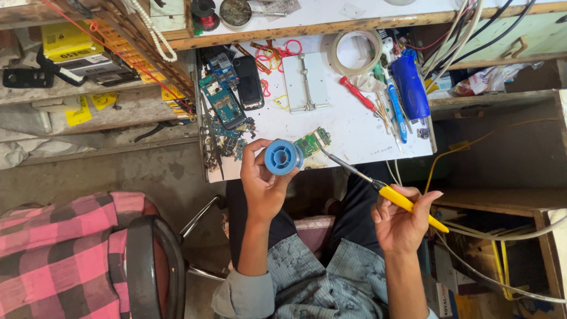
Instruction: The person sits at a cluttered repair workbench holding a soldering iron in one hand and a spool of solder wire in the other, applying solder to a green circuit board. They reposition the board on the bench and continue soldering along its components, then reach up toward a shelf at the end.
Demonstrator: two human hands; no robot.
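- Head view: a white worktop (354,133) is seen at 12 o'clock from the hands, with the person's lap below it.
- The left hand (264,183) is raised at the near edge of the worktop; a blue solder spool (281,156) is gripped between thumb and curled fingers, its round face turned up to the camera.
- A small green circuit board (313,142) is seen just beside the spool at 2 o'clock, at the worktop edge; whether it is touched by the fingers cannot be told.
- The right hand (401,221) is closed around the yellow handle of a soldering iron (384,189); the index finger is stretched along the handle.
- The metal tip of the iron is pointed toward 10 o'clock and ends at or just beside the circuit board.
- At 12 o'clock of the spool, a metal board holder (305,82) is laid flat on the worktop.
- At 11 o'clock, a black phone (248,82) and opened phone parts are noted.
- At 1 o'clock, a red screwdriver (358,94), a tape roll (355,52) and a blue tool (409,85) are lying.
- At 8 o'clock, a pink checked cloth (59,248) is seen by a chair.
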